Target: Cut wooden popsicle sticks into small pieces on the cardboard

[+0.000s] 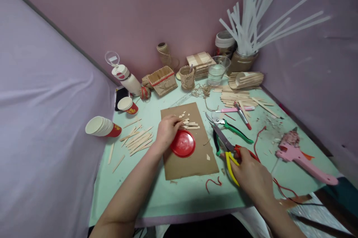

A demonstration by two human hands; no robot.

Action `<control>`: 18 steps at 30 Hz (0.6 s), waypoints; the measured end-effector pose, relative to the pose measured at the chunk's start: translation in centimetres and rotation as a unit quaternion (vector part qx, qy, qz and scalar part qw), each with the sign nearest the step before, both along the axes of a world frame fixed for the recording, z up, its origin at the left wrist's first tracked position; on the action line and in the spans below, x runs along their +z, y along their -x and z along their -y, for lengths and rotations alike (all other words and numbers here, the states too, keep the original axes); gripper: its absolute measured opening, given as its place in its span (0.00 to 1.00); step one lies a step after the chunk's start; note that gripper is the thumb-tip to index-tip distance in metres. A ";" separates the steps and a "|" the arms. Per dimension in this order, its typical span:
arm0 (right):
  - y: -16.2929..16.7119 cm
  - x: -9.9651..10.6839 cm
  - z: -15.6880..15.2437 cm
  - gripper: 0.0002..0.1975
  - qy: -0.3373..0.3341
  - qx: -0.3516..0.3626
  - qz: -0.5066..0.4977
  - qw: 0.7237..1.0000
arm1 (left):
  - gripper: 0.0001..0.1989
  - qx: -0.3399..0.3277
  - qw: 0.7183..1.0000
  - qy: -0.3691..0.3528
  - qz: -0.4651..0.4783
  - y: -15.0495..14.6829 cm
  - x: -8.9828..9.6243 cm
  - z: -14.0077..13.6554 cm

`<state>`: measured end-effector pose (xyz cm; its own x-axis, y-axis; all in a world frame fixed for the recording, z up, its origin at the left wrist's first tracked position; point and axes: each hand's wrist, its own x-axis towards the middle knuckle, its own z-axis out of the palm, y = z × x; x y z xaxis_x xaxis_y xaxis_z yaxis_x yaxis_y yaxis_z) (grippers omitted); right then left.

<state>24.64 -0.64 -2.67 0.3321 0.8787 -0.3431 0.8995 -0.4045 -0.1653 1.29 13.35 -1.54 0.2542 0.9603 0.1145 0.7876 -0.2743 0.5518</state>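
My left hand (167, 130) reaches over the brown cardboard sheet (190, 167), its fingers pinched at a short wooden stick piece (185, 120). Beside those fingertips lie several cut stick pieces (192, 124) and small chips. Just below, partly covered by the hand, rests a round red lid (184, 144). My right hand (251, 172) grips scissors (223, 136) with red and yellow handles, their blades pointing up and left beyond the board's right edge. Green-handled pruning shears (237, 132) lie on the table, partly under the scissors.
Loose wooden sticks (140, 141) lie at left near stacked paper cups (103, 127). Along the back stand a white bottle (130, 81), a stick box (163, 83), a twine spool (164, 54) and a water cup (216, 73). A pink glue gun (302, 159) lies at right.
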 end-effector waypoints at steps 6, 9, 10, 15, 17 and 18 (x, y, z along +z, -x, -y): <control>-0.3 -0.5 0.2 0.24 -0.002 0.008 0.008 1.000 | 0.04 -0.007 1.000 0.020 0.023 -0.3 -0.1 0.1; -0.2 -0.5 0.1 0.23 -0.010 0.012 0.009 1.000 | 0.03 -0.012 0.999 0.026 0.031 -0.2 0.2 -0.1; -0.2 -0.4 0.1 0.23 -0.012 0.011 0.011 1.000 | 0.03 -0.015 0.999 0.027 0.031 -0.1 0.3 -0.2; 0.1 -0.1 0.0 0.23 -0.006 0.011 0.026 1.000 | 0.03 -0.032 0.998 0.041 0.017 -0.1 0.4 -0.6; 0.1 -0.1 0.1 0.22 -0.005 0.010 0.027 1.000 | 0.03 -0.039 0.998 0.049 0.019 -0.1 0.2 -0.6; 0.1 -0.2 0.1 0.21 -0.004 0.010 0.027 1.000 | 0.03 -0.040 0.998 0.051 0.024 -0.2 0.1 -0.6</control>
